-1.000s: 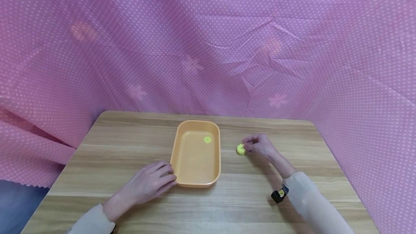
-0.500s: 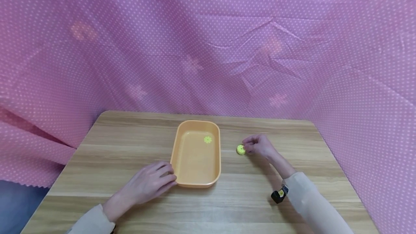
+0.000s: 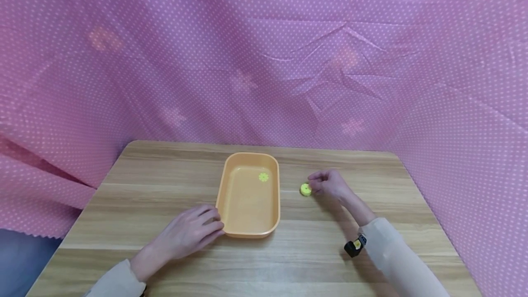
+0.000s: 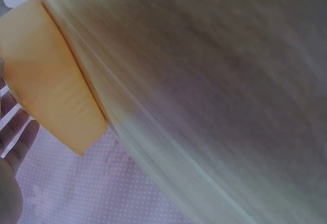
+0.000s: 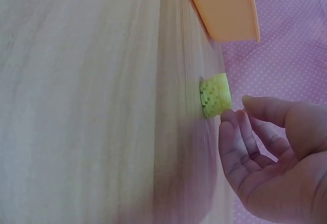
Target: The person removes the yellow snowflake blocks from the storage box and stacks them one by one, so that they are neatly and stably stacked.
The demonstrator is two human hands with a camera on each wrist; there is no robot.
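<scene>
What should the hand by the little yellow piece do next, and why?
Probably close its fingertips on the yellow piece and lift it. The right hand is curled right beside the piece, which sits on the table. The orange tray close by holds a similar yellow piece, and the left hand rests at the tray's corner.
</scene>
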